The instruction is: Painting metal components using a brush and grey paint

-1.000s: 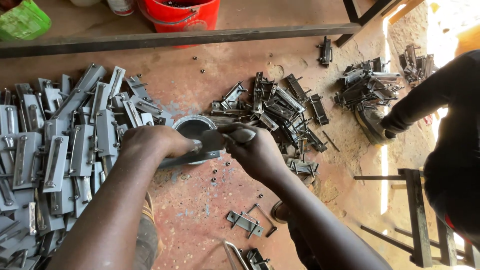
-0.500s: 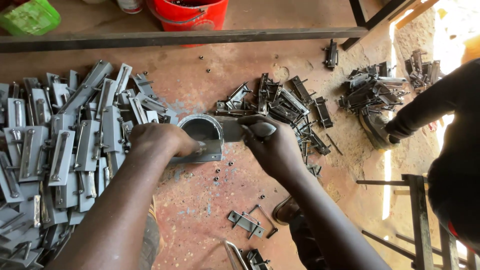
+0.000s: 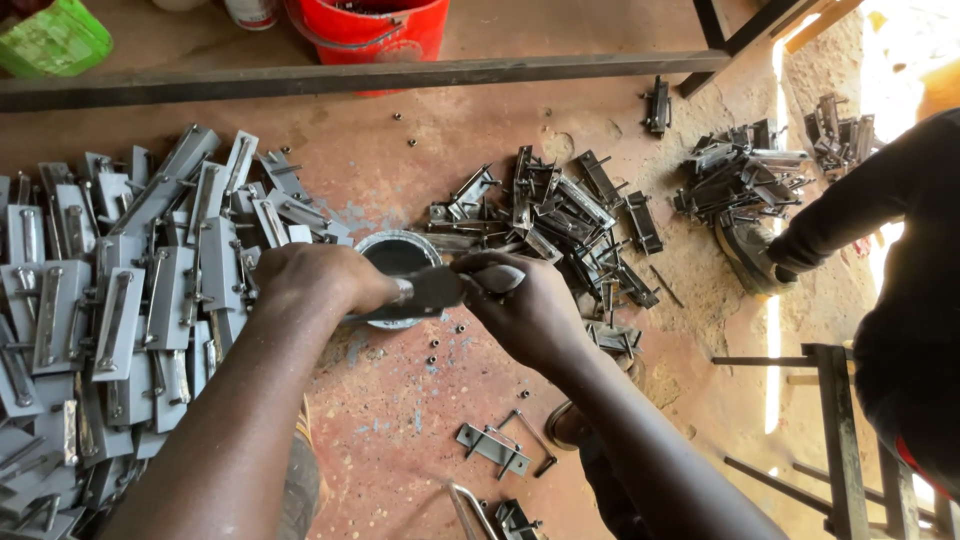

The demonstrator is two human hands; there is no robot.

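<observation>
Rusty floor [image 3: 430,440], both hands [image 3: 320,285] [image 3: 530,310] clenched on a metal latch [image 3: 430,292], piles close alongside.

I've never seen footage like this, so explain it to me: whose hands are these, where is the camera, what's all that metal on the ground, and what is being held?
The camera sits on a person's head and looks down, so the two bare arms reaching in from below are that person's own. The left hand and right hand together grip one flat grey metal piece over a small round tin. They work on a reddish floor. To the left lies a big pile of grey metal brackets; beyond the hands, a heap of darker fittings. Small nuts are scattered about. A red bucket stands at the top. At the right edge is another person's dark sleeve.
</observation>
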